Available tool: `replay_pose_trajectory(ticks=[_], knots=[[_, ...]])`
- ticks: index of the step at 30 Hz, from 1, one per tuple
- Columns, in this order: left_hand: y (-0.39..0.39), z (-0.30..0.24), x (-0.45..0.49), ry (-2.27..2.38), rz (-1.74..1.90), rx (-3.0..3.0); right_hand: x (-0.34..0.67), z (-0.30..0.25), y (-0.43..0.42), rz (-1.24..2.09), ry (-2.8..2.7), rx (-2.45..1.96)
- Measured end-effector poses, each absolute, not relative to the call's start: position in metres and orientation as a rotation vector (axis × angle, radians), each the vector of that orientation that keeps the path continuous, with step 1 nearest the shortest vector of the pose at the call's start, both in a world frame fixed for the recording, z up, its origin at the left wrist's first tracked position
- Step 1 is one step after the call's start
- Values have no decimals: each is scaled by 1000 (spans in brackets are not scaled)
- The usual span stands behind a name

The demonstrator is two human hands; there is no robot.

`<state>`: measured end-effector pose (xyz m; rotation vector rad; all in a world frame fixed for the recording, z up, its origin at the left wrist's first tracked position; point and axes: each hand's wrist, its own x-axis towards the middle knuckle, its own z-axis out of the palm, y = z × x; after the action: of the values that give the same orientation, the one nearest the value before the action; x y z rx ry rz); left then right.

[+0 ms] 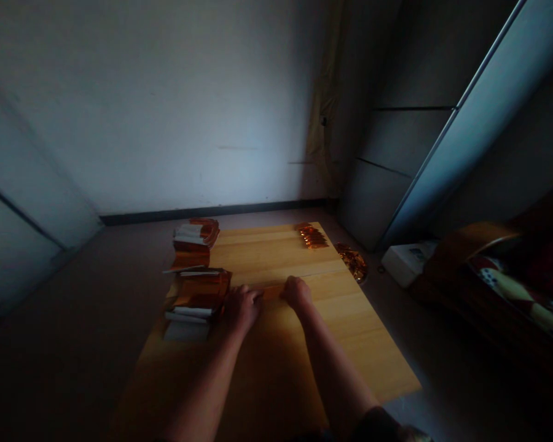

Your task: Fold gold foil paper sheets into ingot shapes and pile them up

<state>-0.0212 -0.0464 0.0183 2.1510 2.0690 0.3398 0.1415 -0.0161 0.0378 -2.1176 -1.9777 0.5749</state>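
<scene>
A narrow, flat, copper-orange strip of thin sheet material (pixel 273 292) lies between the two hands, low over the tabletop or on it; which, the dim light does not let me tell. At its left end is the person's left hand (pixel 244 306), fingers bent together and closed on that end. At its right end is the right hand (pixel 298 293), curled with thumb and fingers together, clamped on the strip's other end. Under the grip spreads a pale yellow wood-grained table (pixel 345 307).

Just left of the grip, close beside the left hand, sits a stack of shiny copper-coloured foil sheets with whitish layers (pixel 200 290). Beyond it, farther from the person, is a second, curled bundle of copper and whitish sheets (pixel 196 234). Beyond the grip and to the right, near the table's far corner, lies a row of small, glossy, folded copper-gold pieces (pixel 313 236). Farther right, past the table edge and lower down, is a heap of crinkled gold foil pieces (pixel 352 263). Well apart from the grip, farther right, a white box (pixel 405 264) stands on the floor (pixel 120 258). Beyond everything rises a pale wall (pixel 203 110) with a dark baseboard (pixel 212 210).
</scene>
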Motion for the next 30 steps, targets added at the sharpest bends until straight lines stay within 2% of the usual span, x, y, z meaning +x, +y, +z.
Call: replay_pose_trajectory(ticks=[15,20,25,30], knots=[[-45,9,-23,2048,486,2159,183,36,-17,461,-1846,-2138],[-45,9,-23,2069,456,2172,176,35,-15,482,-1742,-1889],[-46,12,-22,2105,451,2152,141,34,-14,700,-1899,-1578],[-47,13,-21,2120,409,2165,126,28,-17,674,-2056,-1806]])
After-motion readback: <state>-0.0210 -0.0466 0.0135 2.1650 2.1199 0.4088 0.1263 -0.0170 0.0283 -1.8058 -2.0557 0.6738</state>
